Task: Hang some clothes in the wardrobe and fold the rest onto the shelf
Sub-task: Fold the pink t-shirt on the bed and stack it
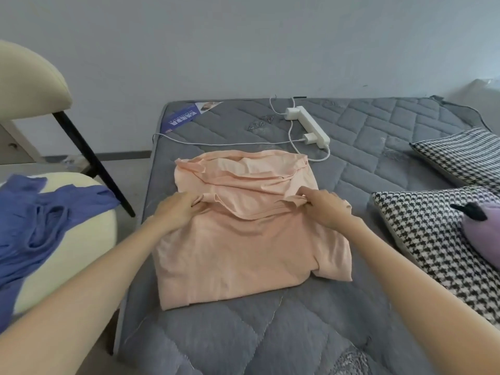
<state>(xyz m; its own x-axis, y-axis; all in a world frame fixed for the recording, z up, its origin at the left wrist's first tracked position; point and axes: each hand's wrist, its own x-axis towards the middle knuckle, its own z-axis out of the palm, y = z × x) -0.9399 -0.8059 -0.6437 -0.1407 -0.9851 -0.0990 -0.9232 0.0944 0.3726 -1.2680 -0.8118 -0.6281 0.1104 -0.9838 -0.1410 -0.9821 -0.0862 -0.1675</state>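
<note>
A peach-pink shirt (243, 250) lies partly folded on the grey quilted mattress (270, 342). Its far part is doubled back toward me, with the loose edge running across the middle. My left hand (176, 209) pinches that edge at the left side. My right hand (324, 204) pinches the same edge at the right side. A short sleeve sticks out at the shirt's lower right. A blue garment (40, 212) lies crumpled over the cream chair (81, 239) on my left.
A white power strip (311, 125) with plugged chargers and cables lies on the mattress just beyond the shirt. Two houndstooth pillows (422, 239) and a purple plush (481, 234) sit at the right. The chair's dark leg (92, 158) stands beside the mattress edge.
</note>
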